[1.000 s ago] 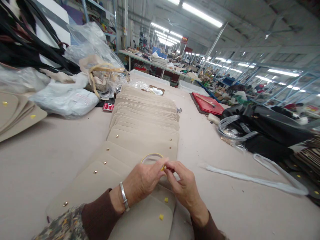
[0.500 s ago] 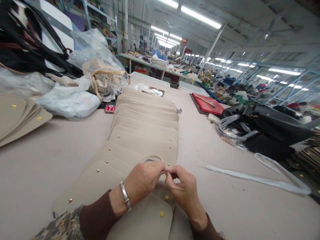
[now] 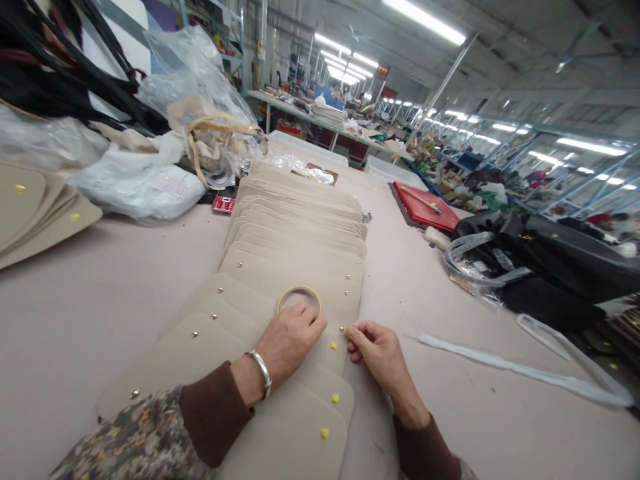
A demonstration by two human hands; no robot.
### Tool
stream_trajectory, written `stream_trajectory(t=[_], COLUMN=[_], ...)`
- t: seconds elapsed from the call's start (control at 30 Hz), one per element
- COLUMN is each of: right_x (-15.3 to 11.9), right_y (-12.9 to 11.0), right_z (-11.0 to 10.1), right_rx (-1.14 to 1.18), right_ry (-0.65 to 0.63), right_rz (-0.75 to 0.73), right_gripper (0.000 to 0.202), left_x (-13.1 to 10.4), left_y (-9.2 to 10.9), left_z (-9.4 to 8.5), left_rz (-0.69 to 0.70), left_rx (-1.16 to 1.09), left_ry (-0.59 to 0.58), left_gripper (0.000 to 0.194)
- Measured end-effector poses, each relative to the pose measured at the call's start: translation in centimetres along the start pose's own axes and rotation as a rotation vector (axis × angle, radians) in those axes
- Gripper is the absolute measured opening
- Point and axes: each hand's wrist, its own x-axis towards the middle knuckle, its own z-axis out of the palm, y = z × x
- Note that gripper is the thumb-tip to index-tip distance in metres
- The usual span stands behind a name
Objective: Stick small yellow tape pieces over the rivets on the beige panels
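Beige panels with small metal rivets lie overlapped in a long row before me. My left hand rests over them, its fingers closed on the near edge of a roll of yellow tape. At the row's right edge, my right hand pinches thumb and forefinger beside a rivet. A small piece of yellow tape seems to be in that pinch, mostly hidden by the fingertips. Yellow tape bits stick to the right side of the nearer panels.
More beige panels lie at the left, near plastic-wrapped bundles. To the right are a white strip, black bags and a red pad. A red-faced box sits by the row's far left side.
My hands have come apart. The left has drawn slightly left with the tape roll; the right has shifted right beside the rivet. A yellow bit between them is now uncovered.
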Motion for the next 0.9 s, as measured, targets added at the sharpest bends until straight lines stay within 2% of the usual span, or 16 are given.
stream_trajectory(t=[0.13, 0.37, 0.5, 0.6, 0.67, 0.77, 0.83, 0.9], right_x=[0.3, 0.6, 0.9, 0.7, 0.2, -0.5, -0.7, -0.6], right_y=[-0.2, -1.1, -0.9, -0.3, 0.1, 0.4, 0.2, -0.1], right_z=[0.6, 1.1, 1.1, 0.7, 0.4, 0.3, 0.6, 1.1], right_rx=[-0.163, -0.454, -0.414, -0.258, -0.204, -0.366, -0.514, -0.603], right_ry=[-0.008, 0.025, 0.033, 0.068, 0.041, 0.029, 0.072, 0.113], right_rz=[-0.026, -0.177, -0.131, -0.031, -0.011, -0.153, -0.270, -0.326], right_gripper=[0.028, 0.021, 0.014, 0.028, 0.027, 0.025, 0.023, 0.024], left_x=[0.1, 0.1, 0.2, 0.3, 0.3, 0.5, 0.5, 0.5], left_y=[0.0, 0.0, 0.0, -0.1, -0.2, -0.2, -0.2, -0.1], left_z=[0.7, 0.9, 1.0, 1.0, 1.0, 0.8, 0.6, 0.4], left_rz=[0.001, -0.009, -0.021, -0.031, -0.034, -0.038, -0.041, -0.036], left_rx=[-0.009, -0.050, -0.059, -0.073, -0.079, -0.082, -0.084, -0.083], left_ry=[0.007, -0.030, -0.042, -0.043, -0.045, -0.046, -0.051, -0.054], left_gripper=[0.010, 0.010, 0.010, 0.012, 0.013, 0.013, 0.013, 0.014])
